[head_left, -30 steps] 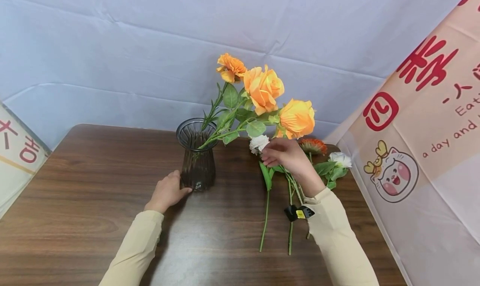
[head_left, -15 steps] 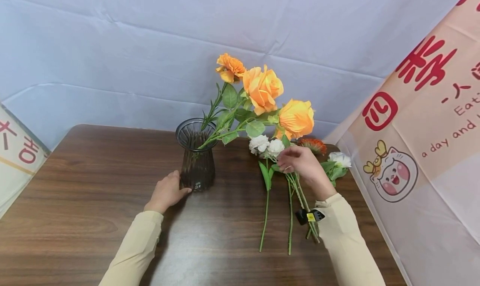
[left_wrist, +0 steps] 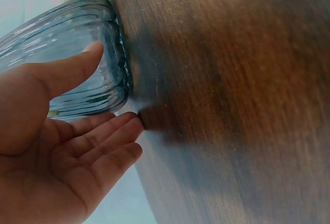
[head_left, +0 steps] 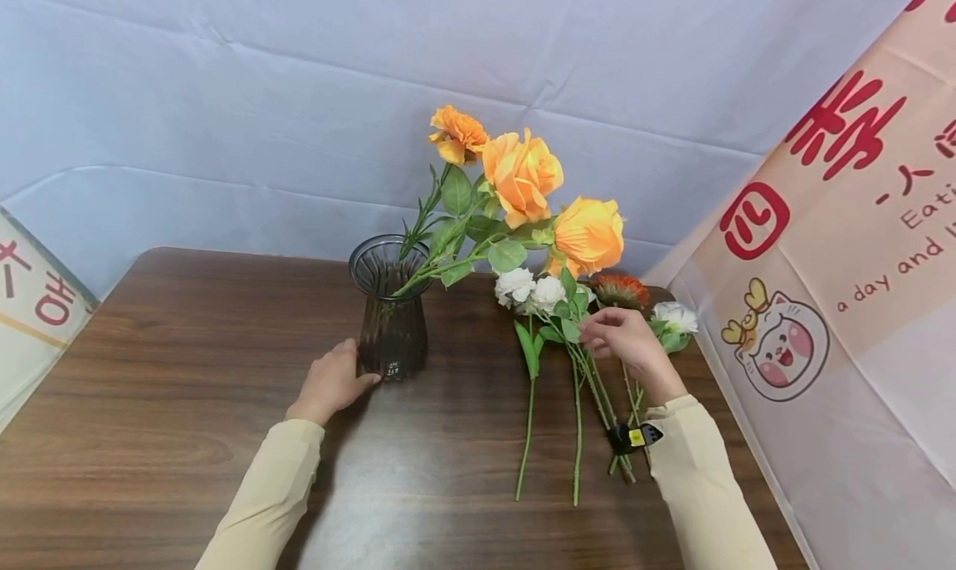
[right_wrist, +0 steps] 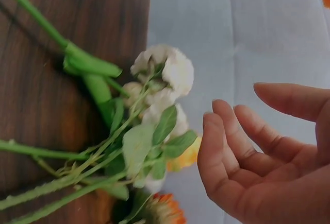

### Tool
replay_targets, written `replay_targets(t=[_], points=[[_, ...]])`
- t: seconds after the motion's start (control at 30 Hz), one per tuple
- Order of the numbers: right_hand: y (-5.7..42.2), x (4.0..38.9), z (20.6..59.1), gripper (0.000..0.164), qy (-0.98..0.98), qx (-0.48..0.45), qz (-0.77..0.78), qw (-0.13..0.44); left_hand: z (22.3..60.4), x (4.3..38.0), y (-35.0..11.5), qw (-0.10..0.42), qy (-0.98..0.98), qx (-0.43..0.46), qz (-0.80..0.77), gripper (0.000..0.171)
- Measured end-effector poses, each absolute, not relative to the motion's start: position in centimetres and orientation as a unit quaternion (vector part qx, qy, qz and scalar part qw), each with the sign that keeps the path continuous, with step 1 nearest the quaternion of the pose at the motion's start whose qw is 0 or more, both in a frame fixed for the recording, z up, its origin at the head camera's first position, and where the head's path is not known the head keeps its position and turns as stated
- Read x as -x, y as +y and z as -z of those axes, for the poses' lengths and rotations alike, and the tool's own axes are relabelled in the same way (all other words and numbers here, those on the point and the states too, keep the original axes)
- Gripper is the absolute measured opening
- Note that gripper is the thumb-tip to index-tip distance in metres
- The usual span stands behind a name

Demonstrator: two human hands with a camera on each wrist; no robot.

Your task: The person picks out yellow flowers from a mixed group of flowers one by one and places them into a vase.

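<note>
Our empty right hand (head_left: 626, 342), fingers loosely bent, has shifted right off the white blossoms (head_left: 548, 294), so we judge none is secured, while our left hand (head_left: 333, 382), fingers and thumb apart, touches the ribbed glass vase (head_left: 393, 333) standing on the wooden table (head_left: 209, 371).

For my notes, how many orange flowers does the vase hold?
3: a ruffled flower at the left, a full rose in the middle, and a lower rose at the right.
</note>
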State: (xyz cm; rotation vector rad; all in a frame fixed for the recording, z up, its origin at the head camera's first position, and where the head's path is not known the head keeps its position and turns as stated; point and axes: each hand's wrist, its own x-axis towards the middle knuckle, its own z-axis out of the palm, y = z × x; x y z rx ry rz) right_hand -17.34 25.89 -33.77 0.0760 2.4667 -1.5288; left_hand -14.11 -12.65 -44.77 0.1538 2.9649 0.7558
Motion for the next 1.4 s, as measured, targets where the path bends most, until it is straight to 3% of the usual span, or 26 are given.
replay_targets(t=[0.7, 0.9, 1.4], points=[[28.9, 17.5, 37.1, 0.026, 0.850, -0.091, 0.493, 0.162, 44.5, 14.0, -12.6, 0.046, 0.968, -0.046, -0.242, 0.056], [29.5, 17.6, 38.1, 0.028, 0.856, -0.096, 0.477, 0.174, 44.6, 14.0, -12.5, 0.036, 0.967, -0.048, -0.247, 0.051], [30.1, 17.2, 40.5, 0.018, 0.867, -0.096, 0.454, 0.180, 44.8, 14.1, -12.5, 0.033, 0.968, -0.048, -0.245, 0.052]])
